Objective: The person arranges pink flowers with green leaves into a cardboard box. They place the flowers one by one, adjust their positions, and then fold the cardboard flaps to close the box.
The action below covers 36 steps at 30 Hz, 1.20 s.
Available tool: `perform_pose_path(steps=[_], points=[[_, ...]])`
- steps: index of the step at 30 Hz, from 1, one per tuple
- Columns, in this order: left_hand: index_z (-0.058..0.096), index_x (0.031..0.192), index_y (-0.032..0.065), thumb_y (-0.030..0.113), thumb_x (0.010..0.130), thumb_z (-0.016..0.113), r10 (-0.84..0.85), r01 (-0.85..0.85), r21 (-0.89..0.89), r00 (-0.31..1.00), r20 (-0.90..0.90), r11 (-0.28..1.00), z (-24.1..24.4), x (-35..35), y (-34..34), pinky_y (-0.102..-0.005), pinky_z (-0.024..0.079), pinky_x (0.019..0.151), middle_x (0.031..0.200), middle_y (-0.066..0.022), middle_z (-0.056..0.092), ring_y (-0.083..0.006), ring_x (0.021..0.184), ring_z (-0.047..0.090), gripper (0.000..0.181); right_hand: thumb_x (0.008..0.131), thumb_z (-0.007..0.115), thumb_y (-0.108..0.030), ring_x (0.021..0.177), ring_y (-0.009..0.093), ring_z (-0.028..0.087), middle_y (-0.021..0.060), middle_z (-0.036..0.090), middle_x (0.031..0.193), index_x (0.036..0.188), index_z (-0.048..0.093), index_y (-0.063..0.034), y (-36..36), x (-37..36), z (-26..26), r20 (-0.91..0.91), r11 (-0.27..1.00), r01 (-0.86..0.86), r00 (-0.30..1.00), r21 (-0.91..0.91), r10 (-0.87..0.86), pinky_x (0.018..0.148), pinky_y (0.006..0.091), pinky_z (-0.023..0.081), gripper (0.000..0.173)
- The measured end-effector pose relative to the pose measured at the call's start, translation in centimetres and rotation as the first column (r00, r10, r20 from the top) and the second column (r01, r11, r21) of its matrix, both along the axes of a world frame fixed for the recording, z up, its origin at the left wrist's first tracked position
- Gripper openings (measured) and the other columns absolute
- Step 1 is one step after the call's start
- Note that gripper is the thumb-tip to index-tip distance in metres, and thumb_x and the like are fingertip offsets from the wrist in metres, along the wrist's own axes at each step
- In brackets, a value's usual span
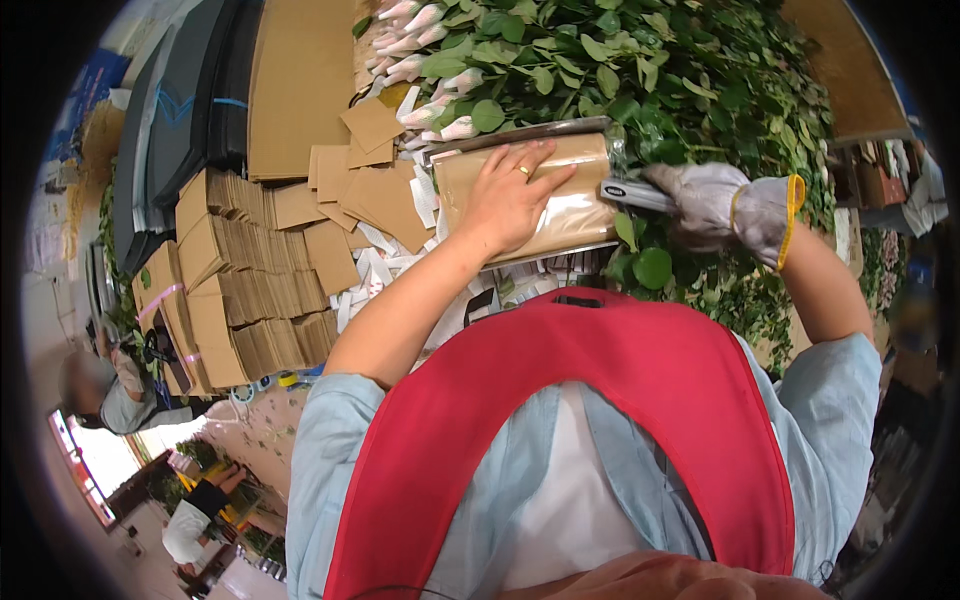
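Observation:
My left hand (pixel 514 195), bare with a ring on one finger, lies flat with spread fingers on a brown paper-like wrap under clear film (pixel 577 217). The wrap rests in a metal-edged tray or frame (pixel 525 133). At its right end, my right hand (pixel 701 202), in a grey-white work glove with yellow trim, is closed around a metal stapler (pixel 637 193). The stapler's front end meets the edge of the wrap. Leafy green stems (pixel 645 97) lie behind and under the gloved hand. What is inside the wrap is hidden.
White mesh-sleeved flower heads (pixel 420 45) lie at the pile's left end. Cardboard squares (pixel 375 199), stacked cardboard pieces (pixel 262 289) and white strips (pixel 371 266) spread to the left. Dark panels (pixel 176 112) stand farther left. Two people (pixel 124 397) are in the left background.

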State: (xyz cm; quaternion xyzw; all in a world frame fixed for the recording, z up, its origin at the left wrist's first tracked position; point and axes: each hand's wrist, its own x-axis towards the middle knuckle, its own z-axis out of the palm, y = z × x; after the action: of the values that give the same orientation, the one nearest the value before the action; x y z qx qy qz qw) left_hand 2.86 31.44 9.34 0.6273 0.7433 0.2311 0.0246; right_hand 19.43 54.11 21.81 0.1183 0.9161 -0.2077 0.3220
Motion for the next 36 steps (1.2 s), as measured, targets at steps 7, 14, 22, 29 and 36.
perform_pose_path(steps=[7,14,22,29,36], points=[[0.06,0.129,0.025,0.015,0.09,0.057,0.042,-0.043,0.039,0.999,0.032,0.998,-0.3,-0.2,-0.4,-0.0471,0.031,0.112,0.141,-0.0057,0.05,-0.0272,0.13,0.046,0.04,0.079,0.059,-0.017,0.078,0.044,0.062,0.0205,0.066,0.085,0.127,0.047,-0.0061,1.5,0.5,-5.1,-0.138,0.986,-0.163,0.976,0.033,0.166,0.067,0.048,0.05,0.05],[0.063,0.117,0.005,0.004,0.086,0.061,0.104,-0.319,0.502,0.907,0.409,0.804,-1.1,-0.6,-4.9,-0.0388,0.046,0.096,0.114,-0.0145,0.065,-0.0342,0.108,0.06,0.031,0.072,0.064,-0.021,0.085,0.039,0.065,0.0229,0.067,0.098,0.126,0.056,-0.0067,-0.8,-1.8,4.2,-0.026,0.989,-0.073,0.997,0.126,0.077,0.076,0.0434,0.053,0.057],[0.046,0.141,0.0282,0.042,0.092,0.056,0.747,-0.728,-0.353,0.656,-0.108,0.588,-9.2,5.8,-18.6,-0.0634,0.026,0.107,0.147,-0.0101,0.04,-0.0387,0.132,0.037,0.052,0.075,0.067,-0.019,0.095,0.015,0.062,0.0064,0.066,0.106,0.129,0.057,-0.0062,-14.6,-1.7,8.8,0.17,0.98,0.017,0.985,-0.2,0.018,0.089,0.0289,0.048,0.056],[0.054,0.135,0.0319,0.035,0.081,0.069,0.845,-0.868,-0.184,0.492,-0.211,0.46,-10.8,15.4,-35.1,-0.0621,0.029,0.105,0.139,-0.0135,0.047,-0.0399,0.127,0.041,0.055,0.083,0.068,-0.028,0.087,0.023,0.065,0.0111,0.068,0.098,0.118,0.06,-0.0047,-18.5,-3.2,-5.3,0.144,0.915,-0.071,0.98,-0.397,0.138,0.08,0.0346,0.051,0.043],[0.049,0.131,-0.0014,0.044,0.078,0.073,0.931,-0.935,-0.113,0.311,0.189,0.335,-6.9,10.8,-31.8,-0.0487,0.036,0.106,0.14,-0.0227,0.041,-0.0414,0.128,0.04,0.074,0.085,0.069,-0.032,0.069,0.017,0.064,0.0071,0.068,0.084,0.104,0.064,-0.0013,-28.7,-8.5,-16.7,0.217,0.949,0.011,0.974,-0.314,0.061,0.06,0.029,0.05,0.037]])
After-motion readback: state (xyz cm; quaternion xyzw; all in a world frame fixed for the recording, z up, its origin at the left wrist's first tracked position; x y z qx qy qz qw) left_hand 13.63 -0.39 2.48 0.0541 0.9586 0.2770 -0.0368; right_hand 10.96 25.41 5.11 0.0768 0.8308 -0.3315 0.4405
